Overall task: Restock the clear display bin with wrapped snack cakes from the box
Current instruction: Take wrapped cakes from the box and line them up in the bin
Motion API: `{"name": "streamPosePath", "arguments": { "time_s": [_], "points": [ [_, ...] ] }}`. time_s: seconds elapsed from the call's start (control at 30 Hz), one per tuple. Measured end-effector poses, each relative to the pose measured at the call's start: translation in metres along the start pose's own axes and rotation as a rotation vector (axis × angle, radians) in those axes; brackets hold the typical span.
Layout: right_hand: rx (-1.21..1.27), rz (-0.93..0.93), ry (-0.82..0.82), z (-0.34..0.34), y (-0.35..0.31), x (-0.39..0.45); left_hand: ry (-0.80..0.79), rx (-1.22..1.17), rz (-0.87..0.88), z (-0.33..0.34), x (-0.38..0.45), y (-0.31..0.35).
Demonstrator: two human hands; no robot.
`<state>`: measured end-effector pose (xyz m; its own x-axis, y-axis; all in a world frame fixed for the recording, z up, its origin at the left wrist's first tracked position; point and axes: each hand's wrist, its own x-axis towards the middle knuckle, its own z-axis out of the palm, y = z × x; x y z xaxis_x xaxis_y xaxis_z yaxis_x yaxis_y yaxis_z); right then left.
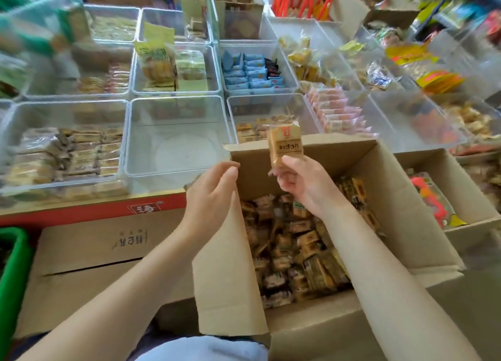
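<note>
a: over the open cardboard box (406,198) we're holding one wrapped snack cake (284,143) upright in our right hand (301,181), fingers pinching its lower end. it's sitting just above the box's far edge.

b: and our left hand (214,195)?

a: we're keeping it relaxed with nothing in it, fingers loosely bent beside the box's left flap (227,265). loads more wrapped cakes (295,246) are lying loose inside the box.

b: where's the bin?

a: we're looking at the clear display bin (130,143) just beyond our left hand, showing a bare bottom, between other clear bins of snacks (67,149).
</note>
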<state>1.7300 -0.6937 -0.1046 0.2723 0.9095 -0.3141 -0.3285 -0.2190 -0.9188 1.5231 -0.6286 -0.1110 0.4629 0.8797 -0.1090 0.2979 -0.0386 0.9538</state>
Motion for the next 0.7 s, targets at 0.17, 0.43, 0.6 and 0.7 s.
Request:
{"name": "streamPosePath", "arguments": {
  "time_s": [0.17,0.43,0.6,0.7],
  "points": [
    [-0.617,-0.166,0.03,0.056,-0.014,-0.009,-0.144,-0.242,-0.076,-0.041,0.025,0.022],
    [-1.044,-0.39,-0.076,0.195,0.0,0.047,-0.005,-0.276,-0.133,-0.157,0.047,-0.018],
    [-1.209,-0.485,-0.153,0.297,0.038,0.103,0.085,-0.194,-0.196,-0.257,0.071,-0.081],
    [-1.272,-0.479,-0.179,0.35,0.062,0.143,0.102,-0.113,-0.173,-0.32,0.091,-0.126]
  ]
}}
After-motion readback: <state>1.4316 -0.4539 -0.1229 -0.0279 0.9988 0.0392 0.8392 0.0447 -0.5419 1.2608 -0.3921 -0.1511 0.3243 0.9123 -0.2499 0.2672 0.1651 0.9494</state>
